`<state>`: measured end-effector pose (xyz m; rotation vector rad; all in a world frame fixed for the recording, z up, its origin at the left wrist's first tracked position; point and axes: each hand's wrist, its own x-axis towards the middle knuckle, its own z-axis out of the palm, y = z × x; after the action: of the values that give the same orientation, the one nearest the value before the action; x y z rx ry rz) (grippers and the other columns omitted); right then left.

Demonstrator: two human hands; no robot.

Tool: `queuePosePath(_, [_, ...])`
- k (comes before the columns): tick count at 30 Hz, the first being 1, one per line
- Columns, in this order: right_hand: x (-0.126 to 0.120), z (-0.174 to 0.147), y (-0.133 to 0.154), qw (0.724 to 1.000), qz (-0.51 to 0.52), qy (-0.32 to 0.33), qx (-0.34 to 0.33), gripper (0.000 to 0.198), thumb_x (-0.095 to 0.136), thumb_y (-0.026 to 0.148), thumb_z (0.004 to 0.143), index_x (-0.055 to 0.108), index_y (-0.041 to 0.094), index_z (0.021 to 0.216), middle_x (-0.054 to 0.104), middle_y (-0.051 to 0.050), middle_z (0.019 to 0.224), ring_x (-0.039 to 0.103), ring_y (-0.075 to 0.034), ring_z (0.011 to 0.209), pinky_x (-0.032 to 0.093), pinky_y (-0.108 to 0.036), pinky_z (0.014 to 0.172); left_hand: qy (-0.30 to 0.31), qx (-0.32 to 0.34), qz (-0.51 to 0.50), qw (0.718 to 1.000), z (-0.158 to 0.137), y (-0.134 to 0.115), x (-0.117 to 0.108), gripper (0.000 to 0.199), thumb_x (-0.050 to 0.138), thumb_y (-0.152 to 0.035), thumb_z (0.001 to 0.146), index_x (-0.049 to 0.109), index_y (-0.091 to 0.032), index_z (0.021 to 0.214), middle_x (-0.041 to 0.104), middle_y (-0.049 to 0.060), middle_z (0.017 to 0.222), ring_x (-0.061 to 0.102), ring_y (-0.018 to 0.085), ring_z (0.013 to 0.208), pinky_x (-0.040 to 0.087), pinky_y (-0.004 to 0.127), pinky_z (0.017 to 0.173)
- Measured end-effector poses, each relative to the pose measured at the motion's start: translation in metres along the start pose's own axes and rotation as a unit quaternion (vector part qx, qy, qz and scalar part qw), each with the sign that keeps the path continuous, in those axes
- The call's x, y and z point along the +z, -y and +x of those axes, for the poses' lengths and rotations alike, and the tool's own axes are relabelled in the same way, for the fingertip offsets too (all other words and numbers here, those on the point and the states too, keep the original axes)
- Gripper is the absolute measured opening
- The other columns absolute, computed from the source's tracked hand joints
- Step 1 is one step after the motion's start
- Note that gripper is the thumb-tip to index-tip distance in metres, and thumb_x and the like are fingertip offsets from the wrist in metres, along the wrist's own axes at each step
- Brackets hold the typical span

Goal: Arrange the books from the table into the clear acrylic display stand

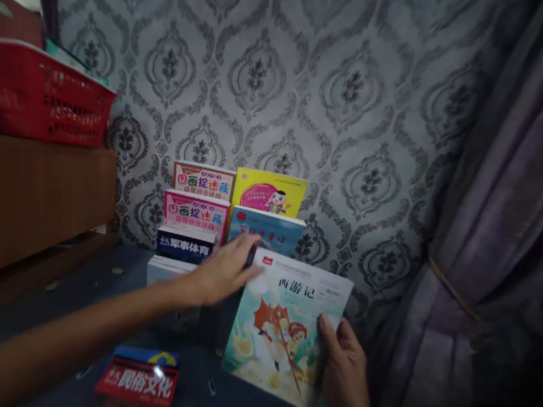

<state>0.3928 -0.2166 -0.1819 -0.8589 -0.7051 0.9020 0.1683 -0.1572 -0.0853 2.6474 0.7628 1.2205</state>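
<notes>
My right hand (347,362) grips a light-green picture book (277,339) by its right edge, thumb on the front cover. The cover has black Chinese characters and a drawn figure with a red cape and a staff. My left hand (224,271) reaches across with fingers stretched and apart, near the book's upper left corner; whether it touches the book is unclear from blur. Behind that hand stands a blue book (268,227), partly hidden, in front of a yellow book (270,190). To their left stand a brown-topped book (204,180), a pink book (194,213) and a dark blue book (183,245).
White-edged books (166,269) stand at the front of the left row. A red book (139,387) lies on the dark blue surface, over another blue one. At left, a red basket (78,102) sits on a wooden cabinet (28,210). A tied curtain (438,348) hangs at right.
</notes>
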Motion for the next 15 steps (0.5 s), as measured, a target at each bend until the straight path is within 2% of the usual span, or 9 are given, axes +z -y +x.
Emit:
queuePosePath(2, [0.006, 0.001, 0.003, 1.000, -0.001, 0.007, 0.006, 0.050, 0.090, 0.046, 0.052, 0.068, 0.021, 0.089, 0.078, -0.005, 0.082, 0.075, -0.028, 0.072, 0.063, -0.036, 0.063, -0.010, -0.055, -0.128, 0.990, -0.017, 0.003, 0.021, 0.064, 0.055, -0.036, 0.091, 0.026, -0.020, 0.146, 0.050, 0.018, 0.142, 0.049, 0.030, 0.131, 0.040, 0.049, 0.110])
queuePosePath(4, [0.010, 0.002, 0.008, 1.000, 0.000, 0.012, 0.006, 0.049, 0.090, 0.046, 0.051, 0.068, 0.021, 0.087, 0.078, -0.005, 0.082, 0.075, -0.029, 0.073, 0.063, -0.037, 0.062, -0.025, -0.106, -0.262, 0.959, -0.023, 0.007, 0.035, 0.071, 0.054, -0.037, 0.092, 0.017, -0.021, 0.150, 0.055, 0.017, 0.138, 0.054, 0.028, 0.127, 0.041, 0.049, 0.109])
queuePosePath(5, [0.011, 0.003, 0.011, 1.000, 0.002, 0.015, 0.005, 0.049, 0.090, 0.045, 0.050, 0.067, 0.021, 0.087, 0.078, -0.005, 0.082, 0.075, -0.029, 0.073, 0.063, -0.037, 0.062, -0.023, -0.123, -0.324, 0.938, -0.023, 0.008, 0.040, 0.071, 0.054, -0.038, 0.092, 0.018, -0.021, 0.150, 0.058, 0.016, 0.134, 0.057, 0.028, 0.124, 0.043, 0.049, 0.107])
queuePosePath(7, [0.012, 0.004, 0.015, 1.000, 0.005, 0.016, 0.003, 0.050, 0.090, 0.046, 0.050, 0.067, 0.022, 0.086, 0.078, -0.005, 0.083, 0.075, -0.030, 0.074, 0.063, -0.038, 0.063, 0.007, -0.135, -0.414, 0.900, -0.020, 0.009, 0.043, 0.066, 0.058, -0.041, 0.089, 0.032, -0.019, 0.145, 0.062, 0.014, 0.130, 0.060, 0.029, 0.120, 0.045, 0.049, 0.105])
queuePosePath(10, [0.013, 0.010, 0.020, 1.000, 0.001, 0.014, -0.009, 0.050, 0.090, 0.047, 0.050, 0.067, 0.022, 0.088, 0.078, -0.006, 0.086, 0.075, -0.029, 0.076, 0.063, -0.037, 0.063, 0.059, -0.130, -0.453, 0.880, -0.012, 0.006, 0.038, 0.054, 0.067, -0.043, 0.081, 0.056, -0.015, 0.126, 0.065, 0.013, 0.126, 0.059, 0.032, 0.120, 0.044, 0.050, 0.105])
queuePosePath(13, [0.021, 0.021, 0.033, 0.998, -0.010, 0.027, -0.052, 0.048, 0.088, 0.047, 0.054, 0.067, 0.023, 0.090, 0.078, -0.005, 0.088, 0.075, -0.027, 0.077, 0.064, -0.036, 0.064, 0.061, -0.114, -0.440, 0.889, 0.007, -0.001, 0.019, 0.048, 0.071, -0.039, 0.078, 0.061, -0.014, 0.117, 0.068, 0.013, 0.121, 0.058, 0.033, 0.121, 0.045, 0.050, 0.105])
queuePosePath(15, [0.035, 0.031, 0.053, 0.994, -0.024, 0.048, -0.100, 0.046, 0.086, 0.049, 0.058, 0.068, 0.025, 0.093, 0.078, -0.003, 0.090, 0.075, -0.026, 0.079, 0.064, -0.035, 0.065, 0.073, -0.084, -0.423, 0.899, 0.028, -0.005, -0.005, 0.045, 0.071, -0.035, 0.078, 0.062, -0.015, 0.117, 0.069, 0.012, 0.119, 0.061, 0.031, 0.116, 0.048, 0.048, 0.101])
